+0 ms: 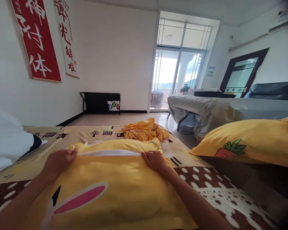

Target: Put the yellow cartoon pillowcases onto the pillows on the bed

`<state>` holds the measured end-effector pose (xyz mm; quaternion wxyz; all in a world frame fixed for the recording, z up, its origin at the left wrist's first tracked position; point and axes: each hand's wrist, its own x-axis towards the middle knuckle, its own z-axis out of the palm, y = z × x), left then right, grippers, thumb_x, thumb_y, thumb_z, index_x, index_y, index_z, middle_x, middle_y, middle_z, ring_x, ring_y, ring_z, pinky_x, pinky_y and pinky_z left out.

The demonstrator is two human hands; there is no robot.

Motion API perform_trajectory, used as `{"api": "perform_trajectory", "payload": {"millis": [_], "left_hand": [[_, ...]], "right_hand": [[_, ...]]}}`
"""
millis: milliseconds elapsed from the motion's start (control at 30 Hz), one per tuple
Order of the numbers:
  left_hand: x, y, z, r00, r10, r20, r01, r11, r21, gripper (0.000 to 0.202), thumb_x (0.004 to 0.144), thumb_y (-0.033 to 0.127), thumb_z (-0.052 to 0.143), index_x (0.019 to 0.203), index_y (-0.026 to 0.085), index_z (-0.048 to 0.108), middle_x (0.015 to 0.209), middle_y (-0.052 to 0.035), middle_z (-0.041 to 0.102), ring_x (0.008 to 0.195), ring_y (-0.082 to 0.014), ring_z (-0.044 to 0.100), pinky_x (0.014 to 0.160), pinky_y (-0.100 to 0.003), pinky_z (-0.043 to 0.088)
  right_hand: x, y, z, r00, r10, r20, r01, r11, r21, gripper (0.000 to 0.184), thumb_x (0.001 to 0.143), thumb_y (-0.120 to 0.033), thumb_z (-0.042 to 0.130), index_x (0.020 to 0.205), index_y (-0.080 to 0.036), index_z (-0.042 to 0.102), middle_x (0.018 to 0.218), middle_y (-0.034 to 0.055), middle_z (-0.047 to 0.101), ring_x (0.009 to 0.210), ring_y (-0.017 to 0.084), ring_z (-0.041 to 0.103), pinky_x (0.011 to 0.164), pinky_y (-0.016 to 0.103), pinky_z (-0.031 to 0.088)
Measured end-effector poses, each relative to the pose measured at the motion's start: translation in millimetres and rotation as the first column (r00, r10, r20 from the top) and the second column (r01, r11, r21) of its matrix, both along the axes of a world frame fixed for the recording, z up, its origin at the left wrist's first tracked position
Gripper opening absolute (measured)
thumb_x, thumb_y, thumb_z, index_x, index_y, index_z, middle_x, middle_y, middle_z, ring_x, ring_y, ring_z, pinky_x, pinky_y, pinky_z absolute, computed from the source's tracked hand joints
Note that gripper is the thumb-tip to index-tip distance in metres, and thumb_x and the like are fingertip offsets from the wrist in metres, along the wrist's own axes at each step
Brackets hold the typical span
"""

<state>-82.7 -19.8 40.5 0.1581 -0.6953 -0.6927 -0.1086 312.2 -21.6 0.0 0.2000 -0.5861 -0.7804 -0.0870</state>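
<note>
A yellow pillowcase (124,182) with a pink-and-white printed shape lies in front of me, filled out by a white pillow (110,153) that shows as a strip through its far opening. At the left corner of that opening, my left hand (61,159) is closed on the fabric. My right hand (155,159) grips the opening's right side, fingers curled over the edge. Just beyond the pillowcase sits a crumpled heap of yellow cloth (145,130).
The patterned blanket (201,179) spreads underneath. A yellow pillow with a carrot print (249,140) rests at the right, a white bundle (9,140) at the left. Farther off stand a plastic-covered table (201,103) and a black folded panel (98,103) against the wall.
</note>
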Motion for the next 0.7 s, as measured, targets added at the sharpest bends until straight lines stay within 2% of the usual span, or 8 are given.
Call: {"api": "perform_trajectory", "payload": {"millis": [133,200,233,300,433,500,600,700], "left_hand": [[-6,-24,79.8,0.998,0.054,-0.030,-0.040,0.935,0.352,0.051,0.084,0.045,0.023,0.050,0.023,0.054,0.051,-0.0066,0.052,0.061,-0.0270,0.055,0.074,-0.042,0.040],[-7,-29,101.7,0.997,0.068,-0.031,-0.048,0.901,0.432,0.052,0.085,0.047,0.022,0.047,0.024,0.050,0.048,-0.0054,0.049,0.057,-0.0248,0.052,0.076,-0.043,0.038],[-7,-29,102.2,0.997,0.073,-0.033,-0.053,0.908,0.416,0.052,0.085,0.047,0.021,0.047,0.025,0.049,0.049,-0.0059,0.049,0.058,-0.0252,0.052,0.076,-0.044,0.038],[-6,-27,80.1,0.998,0.048,-0.049,-0.032,0.959,0.282,0.051,0.084,0.045,0.020,0.050,0.025,0.052,0.053,-0.0083,0.055,0.062,-0.0284,0.054,0.075,-0.047,0.036],[4,-22,-13.1,0.998,-0.055,0.027,0.056,0.997,-0.046,0.045,0.082,0.041,0.026,0.054,0.023,0.058,0.061,-0.0091,0.065,0.064,-0.0280,0.062,0.066,-0.039,0.040],[8,-19,-45.0,0.992,-0.058,0.108,0.074,0.987,-0.145,0.052,0.085,0.041,0.021,0.055,0.022,0.059,0.062,-0.0090,0.067,0.065,-0.0250,0.063,0.062,-0.034,0.041],[4,-15,-40.3,0.967,-0.049,0.252,0.089,0.984,-0.151,0.053,0.086,0.046,0.021,0.064,0.019,0.061,0.069,-0.0085,0.068,0.070,-0.0236,0.063,0.063,-0.032,0.042],[3,-20,15.0,0.931,-0.126,0.343,0.133,0.991,0.004,0.044,0.082,0.048,0.030,0.079,0.020,0.063,0.071,-0.0038,0.068,0.065,-0.0207,0.060,0.060,-0.029,0.044]], "right_hand": [[15,-17,85.5,0.985,-0.065,0.162,0.042,0.989,0.142,0.057,0.095,-0.045,0.027,0.066,-0.018,0.069,0.074,0.0077,0.071,0.070,0.017,0.063,0.060,0.026,0.028],[18,-21,112.5,0.973,-0.129,0.192,0.084,0.971,0.225,0.059,0.096,-0.044,0.024,0.067,-0.018,0.069,0.074,0.0073,0.071,0.070,0.017,0.063,0.059,0.027,0.026],[17,-22,115.7,0.971,-0.137,0.194,0.089,0.967,0.239,0.059,0.096,-0.044,0.024,0.068,-0.018,0.069,0.074,0.0072,0.071,0.071,0.017,0.063,0.059,0.028,0.026],[12,-22,98.8,0.976,-0.103,0.190,0.065,0.978,0.197,0.057,0.096,-0.043,0.025,0.069,-0.019,0.069,0.076,0.0073,0.071,0.071,0.017,0.063,0.059,0.028,0.027],[-4,-21,12.8,0.996,0.006,0.094,0.000,0.998,-0.068,0.049,0.096,-0.036,0.029,0.072,-0.021,0.069,0.078,0.0078,0.072,0.069,0.017,0.064,0.060,0.028,0.032],[-7,-18,-17.0,0.998,0.012,0.058,-0.006,0.995,-0.100,0.050,0.097,-0.033,0.027,0.073,-0.022,0.069,0.079,0.0079,0.072,0.069,0.016,0.065,0.059,0.028,0.033],[2,-13,-13.1,1.000,0.024,0.019,-0.022,0.995,-0.096,0.048,0.097,-0.036,0.027,0.075,-0.021,0.067,0.078,0.0072,0.071,0.070,0.017,0.064,0.059,0.027,0.033],[17,-9,32.0,1.000,0.023,0.006,-0.023,0.998,-0.061,0.032,0.092,-0.034,0.038,0.085,-0.021,0.066,0.077,0.0040,0.069,0.070,0.015,0.061,0.059,0.025,0.031]]}}
